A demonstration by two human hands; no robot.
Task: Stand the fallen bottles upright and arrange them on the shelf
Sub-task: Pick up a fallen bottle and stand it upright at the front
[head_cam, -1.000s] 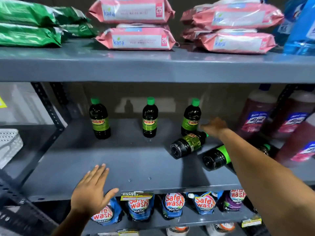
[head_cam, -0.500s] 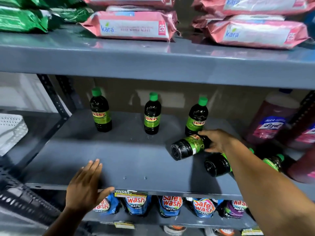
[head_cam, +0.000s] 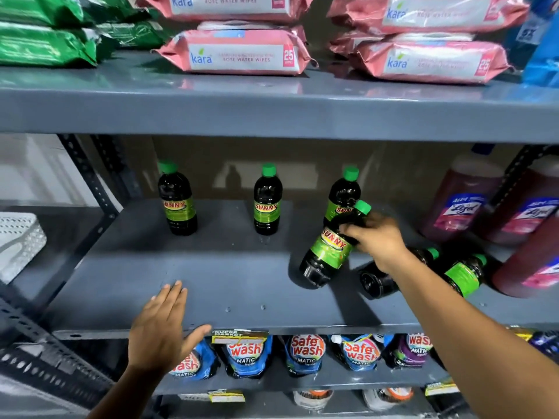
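Right hand (head_cam: pixel 373 238) clasps tilted bottle (head_cam: pixel 331 247) at its shoulder; left hand (head_cam: pixel 161 331) flat, empty; best pivoted on its base, clear of far upright bottle (head_cam: pixel 343 196).

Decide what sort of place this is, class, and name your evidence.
Probably a supermarket aisle: a "Super Market" price tag on the grey shelf, repeated Safe Wash pouches and stacked Kara wipes packs.

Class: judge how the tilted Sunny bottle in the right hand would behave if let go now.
The tilted bottle would probably topple: only its base edge touches the shelf. Round-bodied, it might roll. Looking full, it likely feels heavy in the right hand.
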